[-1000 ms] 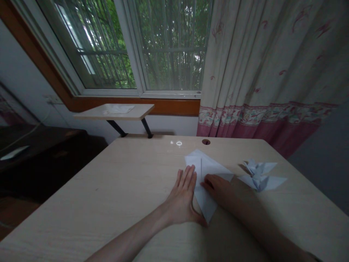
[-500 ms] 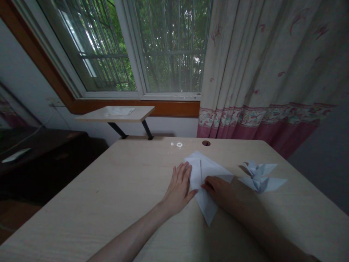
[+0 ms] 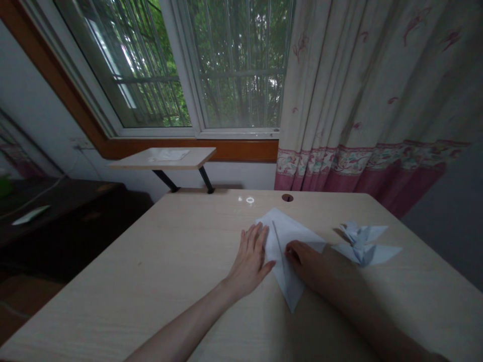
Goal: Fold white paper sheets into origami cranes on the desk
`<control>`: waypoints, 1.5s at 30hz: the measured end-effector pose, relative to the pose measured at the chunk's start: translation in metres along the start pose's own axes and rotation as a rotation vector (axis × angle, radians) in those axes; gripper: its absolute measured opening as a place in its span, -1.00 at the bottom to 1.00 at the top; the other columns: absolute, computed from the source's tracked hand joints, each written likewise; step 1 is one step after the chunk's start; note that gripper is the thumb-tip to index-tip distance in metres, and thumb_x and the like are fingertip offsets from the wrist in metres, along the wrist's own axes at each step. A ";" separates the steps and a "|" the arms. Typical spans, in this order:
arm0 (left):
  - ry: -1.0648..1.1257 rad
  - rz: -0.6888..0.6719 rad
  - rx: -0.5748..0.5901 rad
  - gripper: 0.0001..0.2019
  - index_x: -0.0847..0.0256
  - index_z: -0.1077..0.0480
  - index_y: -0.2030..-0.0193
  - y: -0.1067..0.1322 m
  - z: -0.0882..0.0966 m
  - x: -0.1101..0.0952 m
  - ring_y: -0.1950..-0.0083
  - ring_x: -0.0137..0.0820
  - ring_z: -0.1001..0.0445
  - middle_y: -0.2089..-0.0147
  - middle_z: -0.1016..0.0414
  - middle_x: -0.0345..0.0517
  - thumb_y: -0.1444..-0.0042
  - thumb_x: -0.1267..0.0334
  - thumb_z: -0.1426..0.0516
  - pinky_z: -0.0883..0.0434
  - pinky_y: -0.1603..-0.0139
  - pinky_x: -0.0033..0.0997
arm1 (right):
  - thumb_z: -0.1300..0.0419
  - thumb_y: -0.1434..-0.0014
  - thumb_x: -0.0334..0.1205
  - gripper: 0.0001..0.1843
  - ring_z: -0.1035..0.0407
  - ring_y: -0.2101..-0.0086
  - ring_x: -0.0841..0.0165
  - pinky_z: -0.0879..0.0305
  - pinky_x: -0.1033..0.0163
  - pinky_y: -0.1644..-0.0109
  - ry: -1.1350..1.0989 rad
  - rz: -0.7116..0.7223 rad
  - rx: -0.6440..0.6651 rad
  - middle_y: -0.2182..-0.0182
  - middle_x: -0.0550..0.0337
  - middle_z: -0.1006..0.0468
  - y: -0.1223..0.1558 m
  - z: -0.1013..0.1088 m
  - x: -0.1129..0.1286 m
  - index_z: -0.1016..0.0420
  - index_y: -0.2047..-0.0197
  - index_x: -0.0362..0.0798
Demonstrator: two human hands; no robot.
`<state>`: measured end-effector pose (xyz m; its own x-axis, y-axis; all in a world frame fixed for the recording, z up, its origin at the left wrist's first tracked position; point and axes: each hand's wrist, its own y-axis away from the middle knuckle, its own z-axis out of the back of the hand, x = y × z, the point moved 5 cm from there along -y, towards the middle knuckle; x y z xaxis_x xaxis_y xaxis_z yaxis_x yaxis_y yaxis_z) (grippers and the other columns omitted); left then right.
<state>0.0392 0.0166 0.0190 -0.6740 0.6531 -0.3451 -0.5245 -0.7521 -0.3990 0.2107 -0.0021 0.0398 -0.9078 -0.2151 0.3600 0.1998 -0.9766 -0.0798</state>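
A white sheet of paper (image 3: 296, 227), folded into a kite-like shape with a dark slanting seam, lies on the table with its long point towards me. My left hand (image 3: 249, 259) rests flat on its left side, fingers spread and thumb reaching across the paper. Curled over the right half is my right hand (image 3: 307, 264), its closed fingertips just right of the seam. Whether any paper is pinched in them is hidden. To the right, two folded paper figures (image 3: 364, 246) with pointed wings sit close together.
The pale wooden table (image 3: 151, 281) has a round cable hole (image 3: 287, 198) near its back edge. A small raised shelf (image 3: 196, 158) stands at the back left with white paper (image 3: 171, 155) on it. Beyond are a window and a patterned curtain (image 3: 339, 100).
My right hand has shifted slightly right, off the seam, and its fingers are curled tighter. The seam, upright before, now slants. My left hand stays in place on the paper.
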 end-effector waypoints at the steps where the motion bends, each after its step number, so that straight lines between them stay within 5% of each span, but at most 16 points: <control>1: -0.006 -0.010 -0.003 -0.21 0.06 0.34 -0.44 0.000 0.001 -0.001 -0.46 -0.02 0.27 -0.46 0.24 0.11 -0.24 0.16 -0.10 0.18 -0.36 0.26 | 0.02 -0.23 -0.37 -0.78 -0.46 0.25 0.32 -0.29 0.25 0.12 -0.016 0.013 -0.016 0.28 0.11 -0.57 -0.001 -0.005 -0.003 -0.45 0.27 -0.07; 6: -0.042 -0.075 0.015 -0.50 -0.15 -0.07 -0.33 -0.001 0.009 -0.012 -0.45 0.03 0.24 -0.47 0.34 -0.07 -0.29 0.19 -0.07 0.17 -0.34 0.31 | 0.00 -0.24 -0.38 -0.79 -0.39 0.14 0.24 -0.26 0.11 -0.03 0.013 0.145 -0.138 0.23 0.07 -0.54 -0.007 -0.023 -0.015 -0.46 0.25 -0.07; 12: -0.060 -0.100 -0.007 -0.83 0.13 -0.46 0.10 -0.001 0.016 -0.017 -0.41 -0.01 0.12 -0.34 -0.01 0.01 -0.26 0.20 -0.08 0.22 -0.37 0.27 | -0.02 -0.22 -0.42 -0.83 -0.36 0.15 0.23 -0.29 0.07 -0.02 -0.019 0.211 -0.201 0.23 0.05 -0.51 -0.007 -0.023 -0.017 -0.42 0.26 -0.07; 20: -0.035 -0.090 -0.071 -0.77 0.17 -0.46 0.33 -0.002 0.020 -0.019 -0.30 -0.10 -0.12 -0.12 -0.33 -0.07 -0.30 0.22 -0.05 0.33 -0.35 0.33 | -0.05 -0.20 -0.42 -0.86 -0.40 0.19 0.21 -0.37 0.05 0.05 -0.089 0.291 -0.290 0.24 0.03 -0.53 -0.008 -0.025 -0.021 -0.41 0.24 -0.06; 29: 0.050 -0.066 0.042 -0.81 0.21 -0.39 0.39 -0.002 0.011 -0.019 -0.19 -0.21 -0.27 -0.10 -0.35 -0.01 -0.26 0.26 -0.11 -0.31 -0.22 -0.13 | -0.06 -0.19 -0.43 -0.84 -0.42 0.16 0.19 -0.40 0.03 0.03 -0.079 0.310 -0.296 0.22 0.02 -0.54 -0.008 -0.021 -0.018 -0.41 0.21 -0.05; 38: 0.039 -0.050 0.137 -0.73 0.19 -0.32 0.43 0.003 0.005 -0.020 -0.11 -0.19 -0.38 -0.16 -0.35 -0.04 -0.16 0.09 -0.21 -0.42 -0.07 -0.18 | -0.03 -0.18 -0.46 -0.71 -0.44 0.11 0.22 -0.40 0.03 -0.02 -0.030 0.271 -0.259 0.15 0.03 -0.56 -0.005 -0.022 -0.020 -0.47 0.10 -0.04; 45: -0.064 -0.039 0.071 -0.70 0.18 -0.37 0.33 -0.001 0.008 -0.021 -0.07 -0.22 -0.45 0.00 -0.48 -0.07 -0.20 -0.02 -0.15 0.08 -0.39 0.11 | 0.01 -0.20 -0.48 -0.62 -0.41 0.03 0.25 -0.37 0.03 -0.11 -0.075 0.290 -0.230 0.04 0.03 -0.55 -0.004 -0.027 -0.022 -0.50 0.02 -0.04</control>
<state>0.0499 0.0028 0.0338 -0.6832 0.6767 -0.2745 -0.5849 -0.7322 -0.3491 0.2202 0.0069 0.0074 -0.7944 -0.4902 0.3585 0.3486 -0.8515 -0.3917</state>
